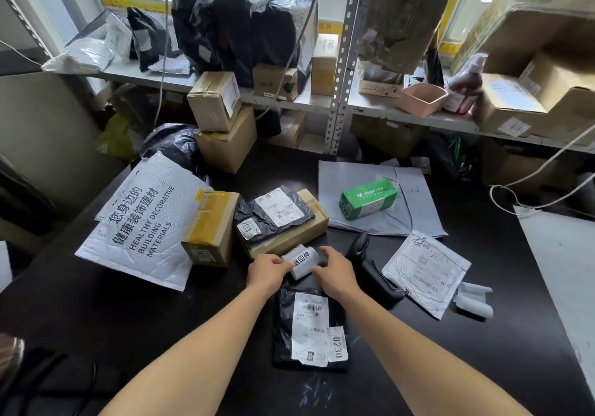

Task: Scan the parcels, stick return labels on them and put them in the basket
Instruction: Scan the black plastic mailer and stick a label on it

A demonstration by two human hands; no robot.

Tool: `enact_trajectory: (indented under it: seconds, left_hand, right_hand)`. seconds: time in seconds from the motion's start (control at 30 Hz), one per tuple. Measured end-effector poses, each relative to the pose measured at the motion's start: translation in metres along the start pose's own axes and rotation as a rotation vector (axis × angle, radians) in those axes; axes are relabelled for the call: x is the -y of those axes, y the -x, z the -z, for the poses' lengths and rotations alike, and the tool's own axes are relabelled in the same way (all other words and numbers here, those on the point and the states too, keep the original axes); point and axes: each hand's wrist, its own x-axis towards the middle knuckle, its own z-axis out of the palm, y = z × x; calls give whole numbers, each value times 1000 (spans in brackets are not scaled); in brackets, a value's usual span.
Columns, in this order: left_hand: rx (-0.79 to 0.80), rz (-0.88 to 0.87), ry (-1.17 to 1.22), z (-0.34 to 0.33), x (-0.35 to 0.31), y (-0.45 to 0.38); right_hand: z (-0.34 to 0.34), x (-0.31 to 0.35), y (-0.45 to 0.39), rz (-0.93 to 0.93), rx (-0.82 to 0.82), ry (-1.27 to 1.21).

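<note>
- Head view, far left: a white bubble mailer (141, 225) and a taped carton (211, 227) lie on the black table (96, 312), well clear of the hands.
- Left hand (269, 270) has its fingers curled, pinching the loose label end at the left of the label roll (304, 261).
- That roll lies on its side, long axis running left to right and tilted slightly, held between both hands.
- Right hand (335, 270) grips the roll's right end, fingers curled over it.
- Black parcel (310, 328) lies flat just below both hands, long axis pointing toward the person, its shipping label up; either hand is about equally near.
- Scanner (370, 264) rests just right of the right hand.
- I see no basket.
</note>
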Motion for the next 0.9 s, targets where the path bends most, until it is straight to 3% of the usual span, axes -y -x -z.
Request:
enact_trajectory:
  seconds: [0.13,0.23,0.4,0.57,0.9]
  left_hand:
    - [-15,111,251,-13,1,-8]
    - [-77,95,250,-18,0,-8]
    - [-250,-145,-33,-29,-8,13]
    - [-173,-481,-319,-31,-20,10]
    - [-115,-708,-423,-10,-29,4]
  right_hand:
    - [-3,-1,-17,-25,79,-52]
    - [0,-9,-25,-35,102,-149]
    - [8,-14,-29,-12,133,-256]
    - [14,-8,-24,47,159,-346]
    - [26,0,-17,42,225,-461]
